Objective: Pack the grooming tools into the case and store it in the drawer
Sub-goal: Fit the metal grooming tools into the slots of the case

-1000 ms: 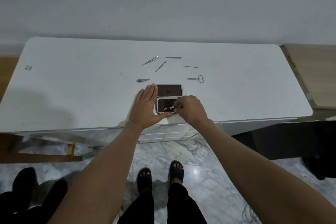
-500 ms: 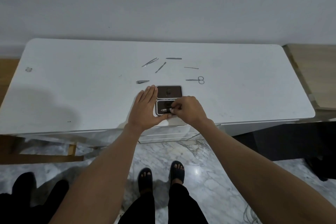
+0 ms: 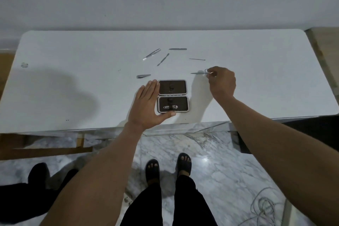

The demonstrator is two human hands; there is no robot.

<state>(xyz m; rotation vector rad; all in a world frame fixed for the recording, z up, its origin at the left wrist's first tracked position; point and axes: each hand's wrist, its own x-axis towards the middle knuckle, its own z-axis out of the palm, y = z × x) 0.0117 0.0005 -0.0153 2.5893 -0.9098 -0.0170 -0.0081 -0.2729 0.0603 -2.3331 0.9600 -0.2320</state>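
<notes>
Grooming case (image 3: 173, 96), a small dark-lined hinged box with pale rims, lies open on the white bench (image 3: 73, 86). Left hand (image 3: 149, 103) rests flat and open against its left side, thumb along the near edge. Right hand (image 3: 222, 82), beyond the case to its right, pinches the small steel scissors (image 3: 200, 72) by their loops. A silver nail clipper (image 3: 170, 107) sits strapped in the near half.

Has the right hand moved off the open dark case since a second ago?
Yes. The right hand left the open dark grey-rimmed case, going up-right to the small steel scissors on the white table.
</notes>
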